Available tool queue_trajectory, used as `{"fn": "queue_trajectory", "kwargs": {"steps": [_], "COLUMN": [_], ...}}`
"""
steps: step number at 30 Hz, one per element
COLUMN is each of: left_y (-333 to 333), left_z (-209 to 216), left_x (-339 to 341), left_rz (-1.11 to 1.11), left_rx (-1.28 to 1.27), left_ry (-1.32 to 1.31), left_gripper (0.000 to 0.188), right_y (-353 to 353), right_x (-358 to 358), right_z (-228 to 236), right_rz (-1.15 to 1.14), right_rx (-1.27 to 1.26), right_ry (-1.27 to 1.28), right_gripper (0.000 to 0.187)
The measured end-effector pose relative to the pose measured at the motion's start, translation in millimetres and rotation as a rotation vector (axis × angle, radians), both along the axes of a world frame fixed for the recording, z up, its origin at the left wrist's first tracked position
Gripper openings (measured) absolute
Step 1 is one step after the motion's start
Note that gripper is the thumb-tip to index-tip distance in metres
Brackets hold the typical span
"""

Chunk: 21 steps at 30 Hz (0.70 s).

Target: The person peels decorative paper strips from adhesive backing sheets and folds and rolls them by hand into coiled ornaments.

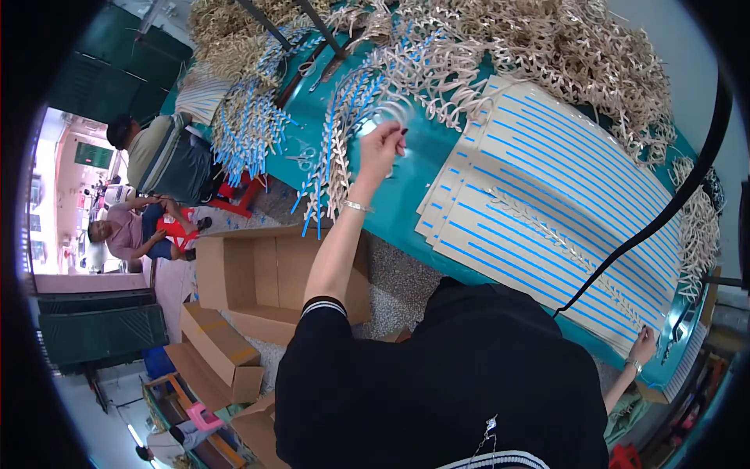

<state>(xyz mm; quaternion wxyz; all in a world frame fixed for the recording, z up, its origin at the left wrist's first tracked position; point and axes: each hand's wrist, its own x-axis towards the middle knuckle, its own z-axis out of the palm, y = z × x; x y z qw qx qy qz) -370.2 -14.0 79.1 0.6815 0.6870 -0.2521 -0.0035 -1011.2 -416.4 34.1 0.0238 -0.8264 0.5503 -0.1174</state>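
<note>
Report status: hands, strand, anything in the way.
Left hand beside blue-and-tan bunch, grip unclear. Right hand at end of leafy strand, grip unclear. Strand lies across blue-striped sheets. Black cable cuts across the view of it.

Teal table (394, 213), speckled grey floor (400, 281), pale wall (687, 55), bright doorway (69, 156), red stools (248, 195)

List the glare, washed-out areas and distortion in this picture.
Head view: pale glare on the glossy teal tabletop beside the person's bare left hand; head view: the bright opening at far left is washed out; head view: fisheye distortion bows the beige, blue-striped sheets, with black corners.
</note>
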Motion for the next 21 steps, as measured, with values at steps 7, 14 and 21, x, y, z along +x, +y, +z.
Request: {"fn": "queue_trajectory", "kwargs": {"steps": [7,14,21], "left_y": [-26.8,-96.1,-122.4], "left_z": [38.2,51.8,58.1], "left_x": [-26.4,-83.5,-143.3], "left_rz": [-0.121,-0.793,-1.02], "left_rx": [0.088,0.184,0.297], "left_ry": [-0.074,0.222,0.459], "left_gripper": [0.014,0.011,0.01], "right_y": [-13.8,50.3,143.1], "right_x": [61.5,224.5,323.4], "right_z": [-7.1,73.6,103.3], "right_rz": [0.112,0.424,1.107], "right_rx": [-0.085,0.322,0.433], "right_ry": [-0.16,-0.783,-0.674], "right_gripper": [0.016,0.021,0.018]}}
